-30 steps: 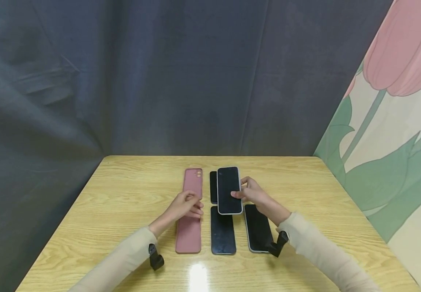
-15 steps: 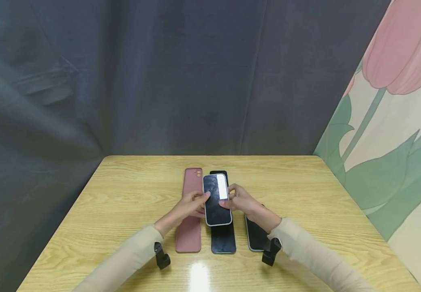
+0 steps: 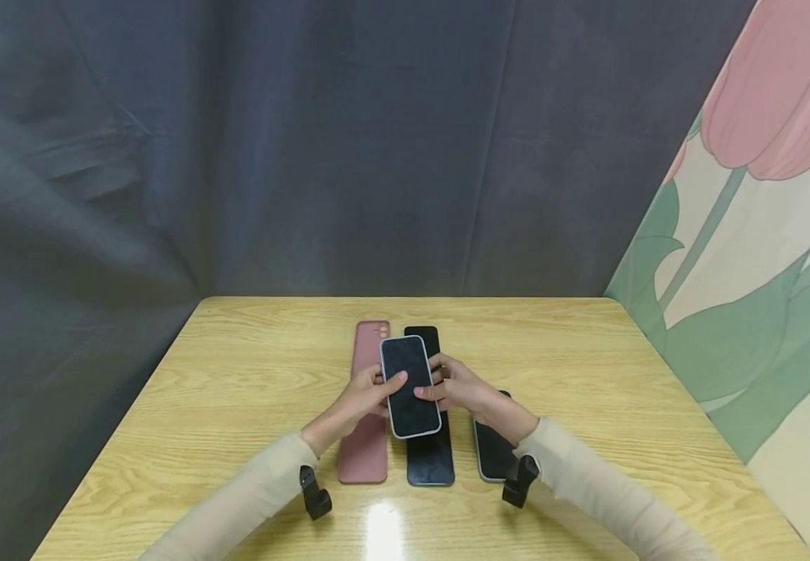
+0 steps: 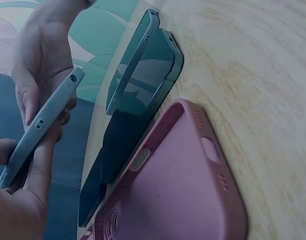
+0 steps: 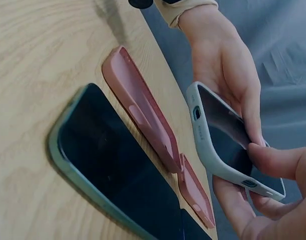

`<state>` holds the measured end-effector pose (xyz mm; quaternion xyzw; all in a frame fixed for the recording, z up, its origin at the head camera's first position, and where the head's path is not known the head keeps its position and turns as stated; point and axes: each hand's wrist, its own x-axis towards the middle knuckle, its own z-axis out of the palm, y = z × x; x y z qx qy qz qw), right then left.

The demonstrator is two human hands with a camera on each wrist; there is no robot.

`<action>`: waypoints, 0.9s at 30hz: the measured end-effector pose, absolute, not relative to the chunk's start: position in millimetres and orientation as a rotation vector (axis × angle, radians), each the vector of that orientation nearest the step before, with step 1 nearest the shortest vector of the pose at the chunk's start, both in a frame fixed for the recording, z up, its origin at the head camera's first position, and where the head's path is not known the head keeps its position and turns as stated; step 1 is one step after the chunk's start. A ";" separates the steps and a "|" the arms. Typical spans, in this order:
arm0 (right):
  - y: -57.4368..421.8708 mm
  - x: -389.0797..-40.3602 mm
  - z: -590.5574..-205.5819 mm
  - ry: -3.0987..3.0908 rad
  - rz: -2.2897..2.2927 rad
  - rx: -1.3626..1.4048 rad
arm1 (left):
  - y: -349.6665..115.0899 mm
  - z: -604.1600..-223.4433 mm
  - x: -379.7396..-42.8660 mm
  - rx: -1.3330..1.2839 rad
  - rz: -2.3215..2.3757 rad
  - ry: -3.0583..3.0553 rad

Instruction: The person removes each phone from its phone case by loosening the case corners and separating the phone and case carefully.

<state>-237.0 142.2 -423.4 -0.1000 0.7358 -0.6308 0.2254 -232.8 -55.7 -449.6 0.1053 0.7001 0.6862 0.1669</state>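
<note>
A dark-screened smartphone in a pale case (image 3: 413, 414) is held above the middle of the table, tilted slightly. My left hand (image 3: 362, 397) grips its left edge, thumb on the screen and fingers behind. On the opposite edge my right hand (image 3: 466, 391) holds it likewise, thumb over the glass. In the right wrist view the pale case (image 5: 205, 137) wraps the phone's rim, with cutouts along its edge. Beneath the hands lie a near pink phone case (image 3: 362, 460) and a far pink phone case (image 3: 368, 341), partly hidden by the left hand.
Right of the pink cases lie a near dark phone (image 3: 429, 461) and a far dark phone (image 3: 427, 333), partly covered by the held one. A phone in a pale case (image 3: 493, 452) lies under the right forearm. A dark curtain (image 3: 348, 156) hangs behind the wooden table (image 3: 236, 351).
The right hand has brought the cased phone left and nearer, away from the far dark phone's right side. My left hand has come up from the pink cases and taken the phone's left edge.
</note>
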 end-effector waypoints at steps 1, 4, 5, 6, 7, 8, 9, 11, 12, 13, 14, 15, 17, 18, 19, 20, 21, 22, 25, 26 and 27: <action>142.2 -238.1 -423.3 2.037 -1.731 -0.286 | -55.4 -449.3 -233.3 0.295 1.955 2.002; 141.5 -241.2 -422.6 2.090 -1.720 -0.297 | -54.3 -446.5 -233.6 0.287 1.965 2.012; 140.9 -242.3 -422.1 2.119 -1.728 -0.289 | -53.6 -445.5 -233.5 0.289 1.971 2.008; 140.2 -243.4 -421.9 2.153 -1.745 -0.283 | -52.9 -444.2 -233.4 0.295 1.977 2.004; 139.4 -244.9 -421.4 2.185 -1.773 -0.261 | -52.0 -443.0 -233.2 0.307 1.982 1.994; 138.6 -246.3 -421.1 2.212 -1.808 -0.244 | -51.0 -441.9 -232.8 0.322 1.978 1.994; 137.8 -247.6 -420.8 2.243 -1.845 -0.223 | -49.7 -441.0 -232.4 0.339 1.971 1.986; 135.9 -250.1 -420.6 2.287 -1.915 -0.193 | -46.6 -439.8 -230.8 0.378 1.956 1.975; 134.8 -250.8 -420.4 2.306 -1.946 -0.179 | -45.0 -439.2 -229.9 0.395 1.950 1.970; 133.6 -251.3 -420.1 2.321 -1.969 -0.161 | -43.3 -439.1 -229.0 0.409 1.947 1.965; 132.2 -251.2 -419.8 2.340 -1.987 -0.150 | -41.9 -439.0 -228.0 0.418 1.945 1.966; 130.7 -250.8 -419.5 2.357 -2.004 -0.134 | -40.7 -439.0 -226.9 0.430 1.952 1.952; 127.4 -249.6 -418.5 2.389 -2.026 -0.091 | -38.6 -438.7 -225.3 0.441 1.967 1.943; 125.9 -249.1 -418.2 2.407 -2.035 -0.061 | -37.7 -435.1 -222.7 0.445 1.975 1.938; 124.4 -248.8 -417.9 2.413 -2.047 -0.030 | -36.8 -434.6 -221.6 0.449 1.985 1.936; 122.9 -248.6 -417.7 2.411 -2.066 -0.007 | -36.1 -434.0 -220.3 0.457 1.993 1.933; 121.5 -248.3 -417.3 2.415 -2.071 0.020 | -35.2 -433.7 -219.3 0.463 2.002 1.929; 120.0 -248.4 -417.0 2.419 -2.071 0.048 | -34.3 -432.9 -218.2 0.459 2.006 1.937; 116.8 -248.7 -416.4 2.416 -2.067 0.095 | -32.5 -435.0 -217.0 0.440 2.013 1.962; 115.9 -249.0 -416.4 2.422 -2.057 0.097 | -32.3 -435.1 -216.7 0.431 2.007 1.979; 115.2 -249.3 -416.3 2.429 -2.045 0.104 | -32.2 -435.1 -216.8 0.417 2.002 1.994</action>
